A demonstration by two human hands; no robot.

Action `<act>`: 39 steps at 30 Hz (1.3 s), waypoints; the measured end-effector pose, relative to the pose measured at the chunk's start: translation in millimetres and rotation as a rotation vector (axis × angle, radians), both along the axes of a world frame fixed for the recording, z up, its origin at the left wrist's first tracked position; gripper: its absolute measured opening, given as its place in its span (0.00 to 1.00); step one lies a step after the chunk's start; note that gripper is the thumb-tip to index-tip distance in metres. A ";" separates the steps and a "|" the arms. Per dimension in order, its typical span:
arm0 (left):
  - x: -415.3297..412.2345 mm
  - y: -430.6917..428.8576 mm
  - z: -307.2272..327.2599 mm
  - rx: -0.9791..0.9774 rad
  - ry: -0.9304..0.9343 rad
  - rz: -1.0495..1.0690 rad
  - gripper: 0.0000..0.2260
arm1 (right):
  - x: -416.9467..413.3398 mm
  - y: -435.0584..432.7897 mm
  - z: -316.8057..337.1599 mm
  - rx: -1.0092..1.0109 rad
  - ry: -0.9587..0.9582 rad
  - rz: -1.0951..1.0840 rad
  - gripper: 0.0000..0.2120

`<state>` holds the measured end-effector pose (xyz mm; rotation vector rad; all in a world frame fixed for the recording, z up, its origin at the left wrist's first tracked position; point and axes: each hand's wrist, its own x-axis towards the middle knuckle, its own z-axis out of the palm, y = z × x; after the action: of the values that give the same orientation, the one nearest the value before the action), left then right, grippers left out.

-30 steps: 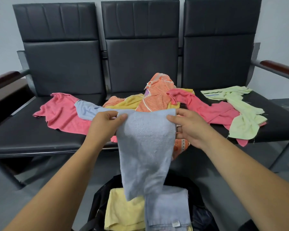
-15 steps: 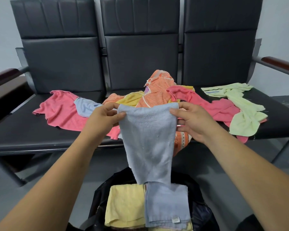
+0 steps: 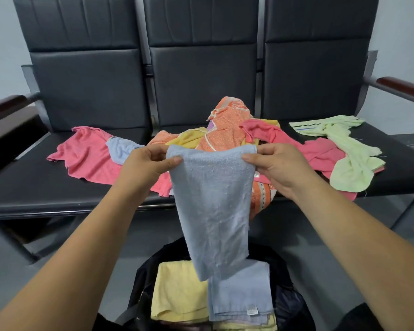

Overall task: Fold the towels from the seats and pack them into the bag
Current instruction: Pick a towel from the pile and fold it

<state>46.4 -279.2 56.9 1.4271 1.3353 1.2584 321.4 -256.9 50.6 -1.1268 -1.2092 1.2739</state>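
While hanging over the folded towels (image 3: 179, 290) in the black bag (image 3: 145, 280), the light blue towel (image 3: 210, 206) is pinched at its top corners by the fingers (image 3: 173, 161) of the left hand (image 3: 144, 168) and right hand (image 3: 281, 168).

One head-worn camera looks forward and down at nearby seats (image 3: 34, 187).

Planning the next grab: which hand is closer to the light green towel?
Right. The right hand is left of the light green towel; the left hand is farther left, across the held blue towel.
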 end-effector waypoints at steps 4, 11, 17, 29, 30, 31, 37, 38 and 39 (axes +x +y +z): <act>3.9 1.2 -2.9 -0.014 -0.031 0.075 0.04 | -2.1 -1.4 -1.6 0.065 -0.124 -0.151 0.05; 7.9 1.1 -0.7 -0.006 -0.261 -0.019 0.08 | -1.1 -10.0 6.7 0.129 0.032 -0.129 0.10; 11.5 -3.7 6.4 0.082 -0.122 -0.201 0.27 | -1.4 -9.3 4.3 0.215 -0.128 0.191 0.45; 14.0 4.2 -7.6 -0.061 0.178 -0.119 0.01 | -3.0 -0.5 -8.2 0.130 -0.402 0.028 0.11; 12.8 3.7 -6.1 -0.100 0.143 -0.154 0.03 | -3.4 -0.8 -7.8 0.073 -0.355 0.079 0.07; 9.4 4.0 -5.0 -0.127 0.164 -0.208 0.08 | -2.9 -2.1 -6.5 0.038 -0.330 0.145 0.04; 9.0 2.6 -4.9 0.026 0.669 -0.190 0.08 | -8.4 -8.8 1.3 0.362 -0.822 0.102 0.10; 10.1 2.8 -6.0 0.049 0.662 -0.163 0.07 | -10.3 -8.4 0.3 0.403 -0.789 0.070 0.07; 10.9 2.8 -6.8 0.062 0.641 -0.144 0.06 | -11.9 -9.0 -0.3 0.419 -0.736 0.055 0.05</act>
<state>57.3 -276.4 50.1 2.0346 1.5671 0.7731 309.5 -265.9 50.3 -1.2838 -1.9475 0.5817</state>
